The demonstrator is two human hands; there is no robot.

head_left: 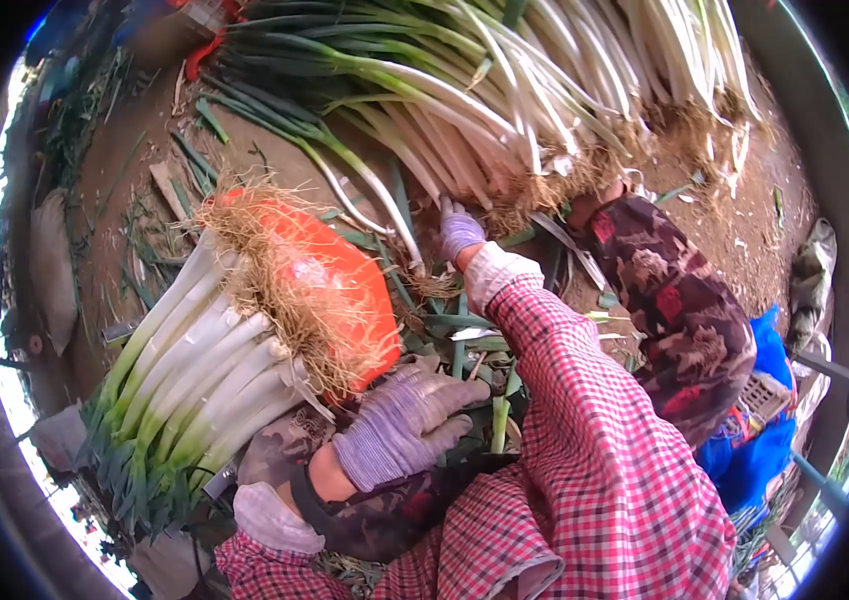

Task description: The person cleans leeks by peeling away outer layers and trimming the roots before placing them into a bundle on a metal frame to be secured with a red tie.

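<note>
My left hand [399,425], in a grey-purple knit glove, is at lower centre with its fingers spread and nothing in them. Beside it, a bunch of large green onions [189,350] lies with its shaggy roots over a smooth orange object [329,270]. My right hand [460,230], also gloved, reaches to the root ends of a big pile of green onions [444,110]. Its fingers stretch toward the lowest white stalks; their tips are partly hidden against the roots. One loose green onion [384,190] lies left of that hand.
Trimmed leaves and scraps [459,325] litter the dirt floor [109,240]. Legs in camouflage cloth [684,320] flank my checked sleeves. At right are a blue bag [744,460] and a metal frame rail [824,365]. A red-orange item [206,55] sits at upper left.
</note>
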